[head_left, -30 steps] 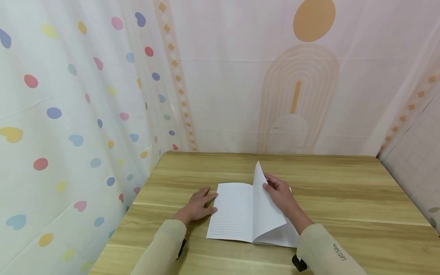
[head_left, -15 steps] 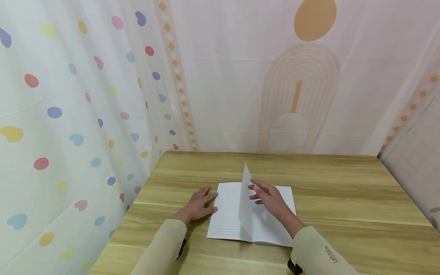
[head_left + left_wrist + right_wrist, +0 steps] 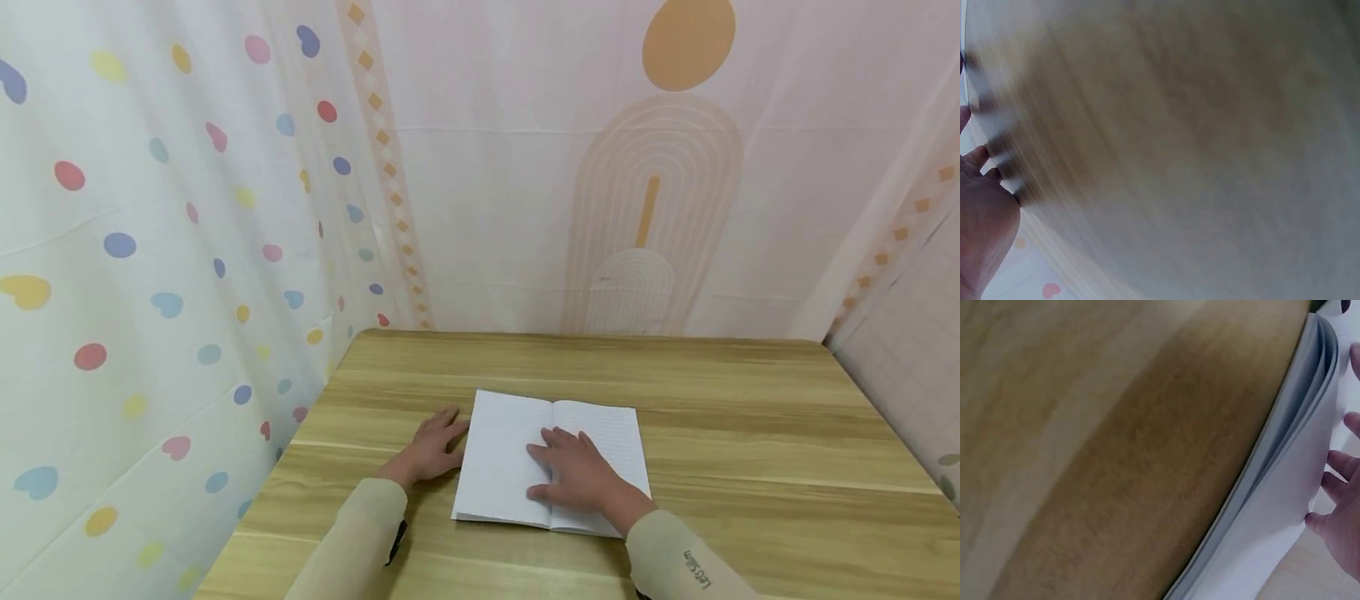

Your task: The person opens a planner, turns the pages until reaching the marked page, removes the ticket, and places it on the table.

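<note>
An open notebook with white pages lies on the wooden table; its right page shows ruled lines, while the left one looks plain. My right hand is spread over the middle fold, fingers fairly straight and pointing left, fingertips on the pages. In the right wrist view the right hand touches the notebook, whose page edges fan slightly. Flat on the table, my left hand has its fingertips at the notebook's left edge. The left hand shows only partly in the left wrist view.
The wooden table extends around the notebook on all sides. A white curtain with coloured dots hangs along the left, and a pale patterned curtain hangs behind the table's far edge.
The page that my right hand held upright has gone over to the left and now lies flat. My right hand has let it go and moved left onto the fold. The left hand stays put.
</note>
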A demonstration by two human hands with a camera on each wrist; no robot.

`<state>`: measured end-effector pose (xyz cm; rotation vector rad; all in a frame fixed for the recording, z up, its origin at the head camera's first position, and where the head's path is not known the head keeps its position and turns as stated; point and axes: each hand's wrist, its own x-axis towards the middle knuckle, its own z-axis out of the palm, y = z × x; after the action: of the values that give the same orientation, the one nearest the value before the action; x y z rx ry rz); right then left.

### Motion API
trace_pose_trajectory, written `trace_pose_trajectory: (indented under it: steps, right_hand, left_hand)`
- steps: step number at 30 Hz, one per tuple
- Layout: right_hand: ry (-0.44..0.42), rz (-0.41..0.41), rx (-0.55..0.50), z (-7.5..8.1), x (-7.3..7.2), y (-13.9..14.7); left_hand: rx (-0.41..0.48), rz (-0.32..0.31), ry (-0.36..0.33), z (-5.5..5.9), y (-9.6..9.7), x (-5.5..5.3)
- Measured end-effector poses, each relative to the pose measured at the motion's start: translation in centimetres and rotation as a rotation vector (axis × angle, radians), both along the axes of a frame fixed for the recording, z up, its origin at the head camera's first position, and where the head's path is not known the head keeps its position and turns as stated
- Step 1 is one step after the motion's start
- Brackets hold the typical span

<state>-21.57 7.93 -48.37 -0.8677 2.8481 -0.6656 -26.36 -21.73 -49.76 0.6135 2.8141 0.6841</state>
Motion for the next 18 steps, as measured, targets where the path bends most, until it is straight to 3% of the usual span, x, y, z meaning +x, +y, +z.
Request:
trace_pose_trajectory:
  steps: [8,13,18]
  right_hand:
    - [0.015,0.0,0.074,0.0,0.5,-0.3]
    - [0.024,-0.014,0.056,-0.3,0.4,-0.3]
    - [0.073,-0.086,0.0,-1.1,-0.2,1.1]
  left_hand:
    - [0.054,0.017,-0.019,0.3,-0.1,0.2]
    - [0.001,-0.004,-0.013,0.3,0.0,0.3]
    - [-0.034,-0.012,-0.008,0.2,0.2,0.5]
